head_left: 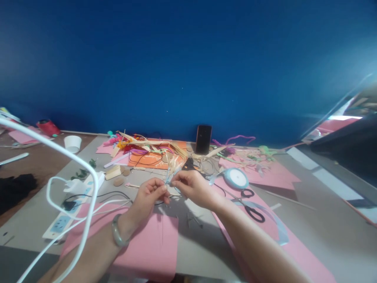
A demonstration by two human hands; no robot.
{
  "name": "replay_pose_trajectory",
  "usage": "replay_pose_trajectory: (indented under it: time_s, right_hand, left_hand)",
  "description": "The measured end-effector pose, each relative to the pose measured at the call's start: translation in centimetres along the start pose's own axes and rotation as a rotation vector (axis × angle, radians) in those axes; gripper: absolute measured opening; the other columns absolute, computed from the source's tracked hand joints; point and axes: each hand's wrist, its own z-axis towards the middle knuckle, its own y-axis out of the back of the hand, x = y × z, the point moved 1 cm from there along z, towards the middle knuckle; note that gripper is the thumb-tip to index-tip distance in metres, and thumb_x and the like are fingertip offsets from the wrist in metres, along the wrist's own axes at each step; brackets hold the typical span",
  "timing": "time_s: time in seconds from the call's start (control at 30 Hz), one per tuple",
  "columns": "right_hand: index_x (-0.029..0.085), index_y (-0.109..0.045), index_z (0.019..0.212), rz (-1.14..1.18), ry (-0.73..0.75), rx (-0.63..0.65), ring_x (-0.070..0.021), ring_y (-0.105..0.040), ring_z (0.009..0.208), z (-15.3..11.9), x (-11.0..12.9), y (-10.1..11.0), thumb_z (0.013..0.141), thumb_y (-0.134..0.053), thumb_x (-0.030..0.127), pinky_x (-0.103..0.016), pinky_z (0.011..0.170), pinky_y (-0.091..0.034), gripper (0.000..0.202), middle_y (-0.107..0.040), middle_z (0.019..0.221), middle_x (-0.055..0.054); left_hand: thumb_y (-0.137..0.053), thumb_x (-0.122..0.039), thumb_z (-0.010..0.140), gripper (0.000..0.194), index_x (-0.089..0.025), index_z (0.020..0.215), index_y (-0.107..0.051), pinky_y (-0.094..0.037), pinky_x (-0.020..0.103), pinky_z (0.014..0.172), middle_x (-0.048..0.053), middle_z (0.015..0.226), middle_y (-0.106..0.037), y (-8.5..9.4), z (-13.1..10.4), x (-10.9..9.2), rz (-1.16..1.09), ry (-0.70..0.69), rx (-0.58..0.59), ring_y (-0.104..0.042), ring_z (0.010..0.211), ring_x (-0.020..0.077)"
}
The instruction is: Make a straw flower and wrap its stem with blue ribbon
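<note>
My left hand (151, 192), with a pale bangle on its wrist, pinches a small bundle of dry straw-coloured strips (176, 162) from below. A light blue ribbon (167, 179) wraps around or crosses this bundle between my hands. Close beside it, the fingers of my right hand (191, 188) are closed on the ribbon. A thin stem or wire (163, 228) hangs beneath my left hand over a pink sheet (150, 247). Just behind my right hand is a black tool (188, 164), partly covered. The fingertips hide the exact crossing of the ribbon.
To the right lie a light blue ribbon roll (228, 179) and black-handled scissors (255, 214). A phone (203, 140) leans at the back wall, near heaped coloured craft strips (138, 147). A white cable (94, 196) loops across the left foreground over a power strip (60, 223). A white cup (72, 144) stands farther left.
</note>
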Motion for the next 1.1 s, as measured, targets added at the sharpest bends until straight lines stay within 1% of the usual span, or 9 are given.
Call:
replay_pose_trajectory:
  time_s: [0.07,0.17,0.27,0.43,0.53,0.73,0.83,1.0,1.1]
  right_hand:
    - [0.016,-0.059,0.070,0.043,-0.015,0.015,-0.0068,-0.041,0.042,-0.13,0.00,-0.11,0.081,-0.051,0.017,-0.019,0.043,-0.032,0.013,-0.049,0.048,0.005]
    - [0.017,-0.056,0.077,0.029,0.039,-0.018,-0.0070,-0.041,0.047,-0.15,-0.20,-0.46,0.074,-0.055,0.013,-0.019,0.044,-0.031,0.005,-0.046,0.053,0.007]
    - [0.018,-0.054,0.081,-0.029,0.063,-0.064,-0.0070,-0.038,0.049,-0.12,-0.35,-0.79,0.068,-0.056,0.009,-0.019,0.044,-0.029,0.016,-0.041,0.053,0.008]
    - [0.019,-0.051,0.081,0.045,0.163,-0.029,-0.0081,-0.041,0.054,-0.08,-0.27,-1.01,0.081,-0.054,0.019,-0.020,0.050,-0.033,0.004,-0.046,0.061,0.006]
    - [0.018,-0.054,0.079,0.058,0.182,-0.007,-0.0092,-0.043,0.056,0.00,-0.33,-0.92,0.087,-0.051,0.025,-0.021,0.052,-0.035,0.011,-0.052,0.064,0.003]
    - [0.017,-0.058,0.075,-0.043,0.176,-0.029,-0.0093,-0.042,0.054,0.05,-0.33,-0.67,0.087,-0.052,0.027,-0.022,0.051,-0.034,0.017,-0.056,0.061,0.002]
    - [0.017,-0.057,0.075,0.026,0.130,0.011,-0.0083,-0.041,0.049,-0.01,-0.23,-0.58,0.087,-0.051,0.027,-0.021,0.048,-0.033,0.016,-0.052,0.057,0.003]
    - [0.017,-0.055,0.079,0.114,0.106,0.025,-0.0072,-0.037,0.052,-0.05,-0.17,-0.54,0.077,-0.059,0.019,-0.019,0.046,-0.030,0.005,-0.044,0.058,0.006]
    - [0.017,-0.054,0.082,0.110,0.099,-0.005,-0.0065,-0.035,0.051,-0.04,-0.26,-0.79,0.072,-0.061,0.015,-0.019,0.046,-0.029,0.012,-0.039,0.057,0.008]
  left_hand:
    - [-0.073,-0.032,0.073,0.024,-0.015,0.076,-0.056,-0.049,0.025,0.058,0.000,0.062,-0.065,-0.05,0.01,-0.02,-0.023,0.017,0.007,-0.058,0.050,0.0102]
    - [-0.073,-0.032,0.073,0.024,-0.015,0.075,-0.056,-0.047,0.023,0.055,0.000,0.060,-0.064,-0.13,-0.07,-0.17,-0.057,0.036,0.030,-0.057,0.048,0.0094]
    - [-0.073,-0.031,0.073,0.024,-0.015,0.074,-0.055,-0.046,0.023,0.055,0.000,0.059,-0.064,-0.17,-0.21,-0.30,-0.082,0.066,0.069,-0.057,0.049,0.0096]
    - [-0.072,-0.029,0.074,0.024,-0.016,0.074,-0.053,-0.049,0.025,0.059,-0.002,0.059,-0.064,0.09,-0.28,-0.35,-0.139,0.079,0.076,-0.057,0.047,0.0090]
    - [-0.072,-0.028,0.075,0.024,-0.016,0.075,-0.052,-0.050,0.026,0.061,-0.002,0.059,-0.064,0.25,-0.27,-0.27,-0.177,0.085,0.098,-0.057,0.047,0.0094]
    - [-0.073,-0.027,0.073,0.024,-0.016,0.075,-0.051,-0.051,0.025,0.060,-0.003,0.057,-0.063,0.19,-0.35,-0.14,-0.236,0.142,0.112,-0.055,0.045,0.0082]
    - [-0.073,-0.027,0.074,0.025,-0.016,0.074,-0.052,-0.051,0.024,0.058,-0.003,0.056,-0.062,0.15,-0.35,-0.19,-0.257,0.157,0.132,-0.055,0.044,0.0077]
    - [-0.073,-0.026,0.074,0.024,-0.016,0.073,-0.052,-0.051,0.023,0.055,-0.004,0.055,-0.062,0.15,-0.28,-0.18,-0.286,0.161,0.169,-0.054,0.041,0.0071]
    - [-0.073,-0.026,0.075,0.024,-0.015,0.072,-0.051,-0.050,0.022,0.053,-0.004,0.054,-0.060,0.15,-0.31,-0.14,-0.295,0.168,0.188,-0.052,0.040,0.0065]
